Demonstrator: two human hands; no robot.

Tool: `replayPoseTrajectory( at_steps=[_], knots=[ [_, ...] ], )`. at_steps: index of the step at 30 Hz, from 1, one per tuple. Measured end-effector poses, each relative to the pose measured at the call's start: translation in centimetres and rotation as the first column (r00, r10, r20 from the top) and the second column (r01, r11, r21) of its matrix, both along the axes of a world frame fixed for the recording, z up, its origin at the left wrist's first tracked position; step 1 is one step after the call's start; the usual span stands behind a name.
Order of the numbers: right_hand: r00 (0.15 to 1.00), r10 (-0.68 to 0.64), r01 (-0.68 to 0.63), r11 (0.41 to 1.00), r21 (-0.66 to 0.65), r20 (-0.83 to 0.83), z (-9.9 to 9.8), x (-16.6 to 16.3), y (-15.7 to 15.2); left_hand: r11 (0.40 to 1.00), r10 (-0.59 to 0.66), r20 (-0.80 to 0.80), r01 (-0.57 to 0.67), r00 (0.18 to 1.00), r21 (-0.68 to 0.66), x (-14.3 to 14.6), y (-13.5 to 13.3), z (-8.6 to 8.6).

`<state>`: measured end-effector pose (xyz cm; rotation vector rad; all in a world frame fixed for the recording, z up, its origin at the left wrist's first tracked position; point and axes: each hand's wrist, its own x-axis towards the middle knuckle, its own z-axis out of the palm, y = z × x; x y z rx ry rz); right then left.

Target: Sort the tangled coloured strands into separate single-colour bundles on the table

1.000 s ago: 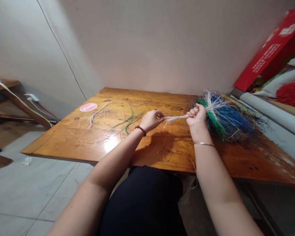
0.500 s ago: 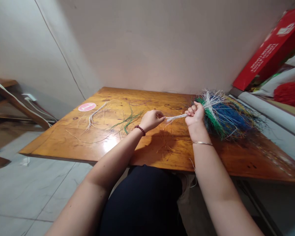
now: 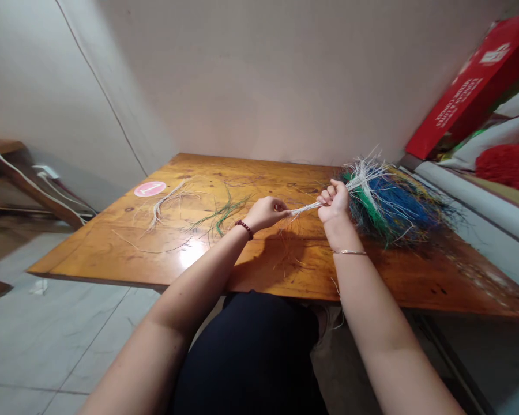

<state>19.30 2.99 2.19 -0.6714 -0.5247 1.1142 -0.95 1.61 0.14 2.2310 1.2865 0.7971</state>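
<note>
A bundle of white strands [image 3: 305, 209] stretches between my two hands above the table. My right hand [image 3: 334, 200] is closed in a fist around the bundle, and its loose ends fan out beyond the fist. At the bundle's left end, my left hand [image 3: 266, 213] pinches the strand tips between thumb and fingers. Just right of my right hand lies a large heap of blue strands [image 3: 404, 199], with green strands [image 3: 372, 214] along its near left side. The white ends spread over this heap.
Loose green strands [image 3: 227, 213] and a small white bunch [image 3: 158, 212] lie on the wooden table [image 3: 112, 259]. A round pink label [image 3: 150, 189] is at its left. On the right stand a red box [image 3: 462, 92] and a white roll [image 3: 471, 190].
My right hand has shifted slightly left, closer to my left hand, with the white bundle still in its fist. My left hand now pinches the bundle's tips. The view has turned a little.
</note>
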Motion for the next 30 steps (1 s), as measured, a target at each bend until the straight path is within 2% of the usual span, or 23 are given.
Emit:
replayPoseTrajectory(
  at_steps=[4, 9, 14, 19, 26, 30],
  knots=[
    [0.994, -0.068, 0.067, 0.998, 0.011, 0.086, 0.1, -0.3, -0.1, 0.993, -0.093, -0.023, 0.092, 0.995, -0.068, -0.4, 0.0, 0.0],
    [0.984, -0.101, 0.092, 0.994, 0.065, 0.148, 0.1, -0.7, -0.2, 0.999, -0.047, -0.03, 0.047, 0.998, -0.021, -0.3, 0.0, 0.0],
    [0.994, -0.038, 0.026, 0.993, 0.119, 0.104, 0.1, -0.7, -0.3, 1.0, 0.01, -0.013, -0.01, 1.0, -0.004, 0.1, -0.2, 0.2],
    [0.997, 0.073, -0.075, 0.992, 0.101, 0.025, 0.0, -0.7, -0.4, 0.999, 0.007, 0.03, -0.006, 1.0, -0.039, 0.5, -0.5, 0.4],
    [0.993, 0.118, -0.118, 0.99, 0.082, -0.004, 0.1, -1.7, -0.7, 0.999, 0.003, 0.094, 0.0, 0.996, -0.035, 0.7, -0.6, 0.1],
    [0.99, 0.14, -0.14, 0.989, 0.053, -0.003, 0.2, -2.0, -0.8, 1.0, 0.001, 0.081, 0.001, 0.997, -0.025, 0.7, -0.7, 0.1]
  ],
)
